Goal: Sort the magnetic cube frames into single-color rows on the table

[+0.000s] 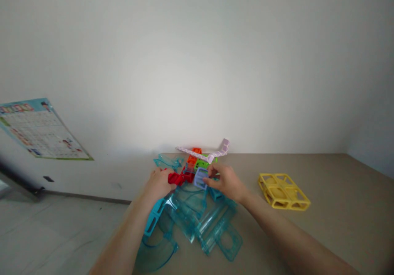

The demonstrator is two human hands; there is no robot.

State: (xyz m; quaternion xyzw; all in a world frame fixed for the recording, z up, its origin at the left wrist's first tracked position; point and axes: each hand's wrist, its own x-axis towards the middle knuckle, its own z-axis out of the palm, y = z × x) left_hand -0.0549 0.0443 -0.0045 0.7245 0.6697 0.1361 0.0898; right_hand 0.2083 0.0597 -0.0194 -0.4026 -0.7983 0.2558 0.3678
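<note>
My left hand is closed on a red plastic building piece at the left of a pile of toy parts. Opposite it, the thumb and fingers of my right hand pinch the right edge of a lavender plastic frame piece. Just behind these lie an orange piece and a green piece. A pale pink bent lattice piece rests across the back of the pile. Nearer to me are clear teal track pieces, partly overlapping.
A yellow plastic frame block sits on the brown tabletop to the right. A blue frame piece is by my left forearm. The white wall rises directly behind; a printed poster hangs on it at left.
</note>
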